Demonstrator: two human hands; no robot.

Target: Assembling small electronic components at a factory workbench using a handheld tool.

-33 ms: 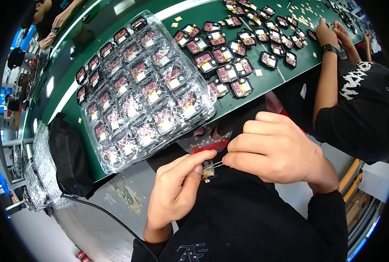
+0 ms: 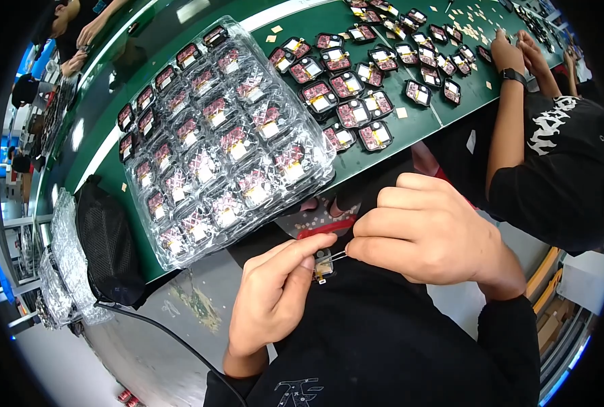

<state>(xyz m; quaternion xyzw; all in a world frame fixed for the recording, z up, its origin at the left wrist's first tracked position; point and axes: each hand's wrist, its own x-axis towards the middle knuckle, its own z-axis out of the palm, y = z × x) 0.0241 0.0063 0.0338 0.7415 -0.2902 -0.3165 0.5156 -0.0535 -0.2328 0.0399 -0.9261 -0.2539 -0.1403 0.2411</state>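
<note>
Close above my lap, my left hand [image 2: 273, 295] is closed, its thumb and fingers gripping a small electronic module [image 2: 323, 271] with a yellowish flat tab. My fingers cover most of that module. My right hand [image 2: 424, 234] pinches a pair of thin metal tweezers [image 2: 338, 256], whose tips reach to the module beside my left thumb. Whether the tips touch it, or hold anything, is too small to tell.
A clear plastic tray [image 2: 275, 207] of black-framed red circuit modules lies on the green table [image 2: 410, 139]. Loose modules [image 2: 375, 136] and small tan squares [image 2: 401, 112] lie to its right. A black mesh bag [image 2: 108, 244] stands at left, with a black cable [image 2: 173, 332]. A co-worker's arm [image 2: 509, 132] is at right.
</note>
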